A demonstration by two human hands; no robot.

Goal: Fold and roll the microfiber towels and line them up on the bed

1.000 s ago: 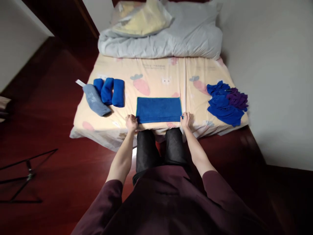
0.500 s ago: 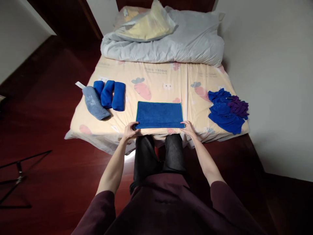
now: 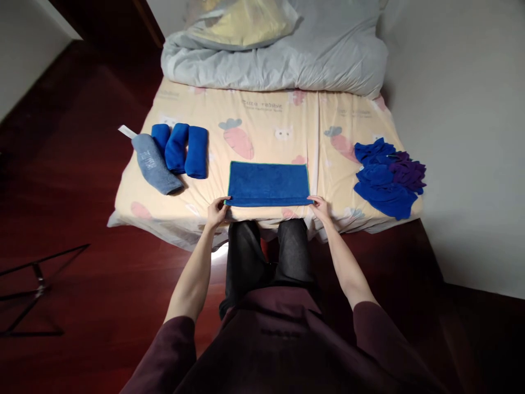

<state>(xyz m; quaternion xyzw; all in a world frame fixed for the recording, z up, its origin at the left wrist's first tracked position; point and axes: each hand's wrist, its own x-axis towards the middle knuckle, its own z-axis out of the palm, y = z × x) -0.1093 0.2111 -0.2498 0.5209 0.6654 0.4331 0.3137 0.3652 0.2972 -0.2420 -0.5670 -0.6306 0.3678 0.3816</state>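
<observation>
On the bed (image 3: 262, 126), blue cloth (image 3: 268, 182) pinched at near corners by both hands, left fingertips (image 3: 226, 200) partly hidden.

Three blue rolls (image 3: 197, 153), one gray-blue roll (image 3: 155, 164), one flat towel (image 3: 268, 182), one cloth pile (image 3: 381, 178)

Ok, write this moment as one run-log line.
left hand: pinches blue towel, near-left corner | right hand: pinches near-right corner | rolled towels: left

Wearer: dark maroon top (image 3: 283, 339), sleeves ending near elbows, small dark marking across front. Trousers (image 3: 246, 257) black, faded greyish over thighs. Hands bare.
</observation>
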